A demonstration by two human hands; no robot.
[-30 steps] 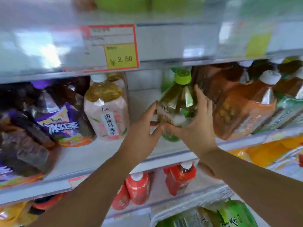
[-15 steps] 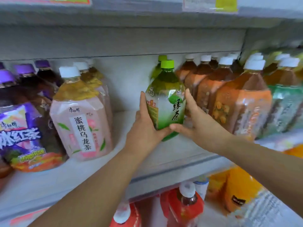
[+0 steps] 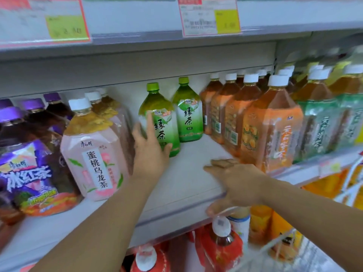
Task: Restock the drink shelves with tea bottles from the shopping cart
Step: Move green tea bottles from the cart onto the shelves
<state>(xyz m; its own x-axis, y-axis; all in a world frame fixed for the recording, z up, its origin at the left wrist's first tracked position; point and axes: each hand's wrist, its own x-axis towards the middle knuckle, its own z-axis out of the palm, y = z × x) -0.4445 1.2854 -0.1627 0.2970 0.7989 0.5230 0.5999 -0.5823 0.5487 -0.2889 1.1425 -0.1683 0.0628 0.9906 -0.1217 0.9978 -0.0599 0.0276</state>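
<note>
A green tea bottle (image 3: 164,122) with a green cap stands upright deep on the middle shelf (image 3: 188,179). My left hand (image 3: 150,148) is against its left side and front, fingers fairly straight, thumb under its label. A second green tea bottle (image 3: 189,118) stands just right of it, further back. My right hand (image 3: 233,179) hovers low over the shelf's front edge, blurred, fingers loosely spread and holding nothing.
Pink peach oolong bottles (image 3: 94,156) and purple iced tea bottles (image 3: 29,169) fill the shelf's left. Orange tea bottles (image 3: 271,124) and pale green ones (image 3: 322,122) crowd the right. Red bottles (image 3: 220,242) sit on the shelf below. Price tags (image 3: 208,16) hang above.
Both hands held the green tea bottle near the shelf front; it now stands further back. My right hand has let go and drawn back to the shelf edge.
</note>
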